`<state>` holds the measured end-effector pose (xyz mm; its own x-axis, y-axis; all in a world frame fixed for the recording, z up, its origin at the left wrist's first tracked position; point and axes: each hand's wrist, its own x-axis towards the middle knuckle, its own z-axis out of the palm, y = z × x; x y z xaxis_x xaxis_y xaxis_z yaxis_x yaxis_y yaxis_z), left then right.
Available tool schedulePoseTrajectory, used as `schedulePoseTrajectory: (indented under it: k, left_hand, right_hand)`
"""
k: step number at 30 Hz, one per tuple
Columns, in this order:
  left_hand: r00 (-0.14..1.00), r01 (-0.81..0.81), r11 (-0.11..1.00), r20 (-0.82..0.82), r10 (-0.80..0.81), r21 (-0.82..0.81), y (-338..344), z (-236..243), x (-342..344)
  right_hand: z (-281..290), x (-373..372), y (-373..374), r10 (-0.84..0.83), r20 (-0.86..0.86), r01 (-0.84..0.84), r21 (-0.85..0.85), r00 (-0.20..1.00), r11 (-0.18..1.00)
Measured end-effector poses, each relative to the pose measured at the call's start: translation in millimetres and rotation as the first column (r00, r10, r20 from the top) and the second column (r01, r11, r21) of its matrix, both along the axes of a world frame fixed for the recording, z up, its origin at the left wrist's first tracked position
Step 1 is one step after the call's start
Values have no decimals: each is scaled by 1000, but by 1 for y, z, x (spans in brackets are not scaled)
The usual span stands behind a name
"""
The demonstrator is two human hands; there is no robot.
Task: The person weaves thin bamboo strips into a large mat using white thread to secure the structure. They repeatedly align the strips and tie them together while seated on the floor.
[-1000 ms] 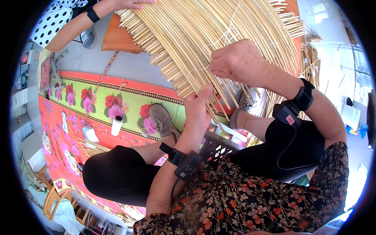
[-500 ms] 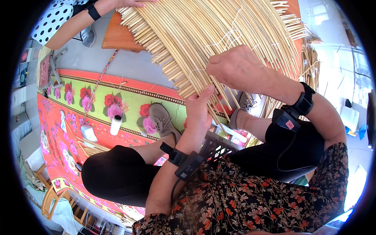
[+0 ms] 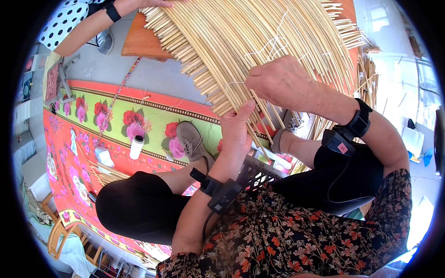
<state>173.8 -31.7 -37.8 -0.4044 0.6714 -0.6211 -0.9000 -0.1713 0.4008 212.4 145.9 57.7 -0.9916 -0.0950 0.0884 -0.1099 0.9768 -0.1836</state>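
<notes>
**Thin white thread on a pale tan mat of slim, round sticks**

The bare right hand is clenched, the thread running into its fingers; the bare left hand grips stick ends at the mat's near edge, thumb uppermost. The mat lies on an orange-brown wooden table, ends jutting past its left side. One co-worker's hand touches the far left. Nearer stands one dark lattice-sided plastic crate, contents hidden. Left, grey floor separates table from red-and-green floral sheet, holding one dark-capped white bottle.
</notes>
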Motion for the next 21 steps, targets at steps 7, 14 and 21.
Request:
schedulePoseTrajectory:
  k: [7, 14, 21]
  left_hand:
    - [1000, -3, 1000, -10, 3, -11, 0, -3, 0]
    - [1000, -15, 1000, -13, 15, -5, 1, 1, 1]
    - [1000, -14, 1000, -11, 14, -26, 2, 4, 1]
  right_hand:
    - [5, -1, -2, 5, 15, -5, -4, 1000, 1000]
    - [4, 0, 1, 9, 7, -9, 12, 1000, 1000]
    - [6, 0, -2, -5, 21, 5, -5, 1000, 1000]
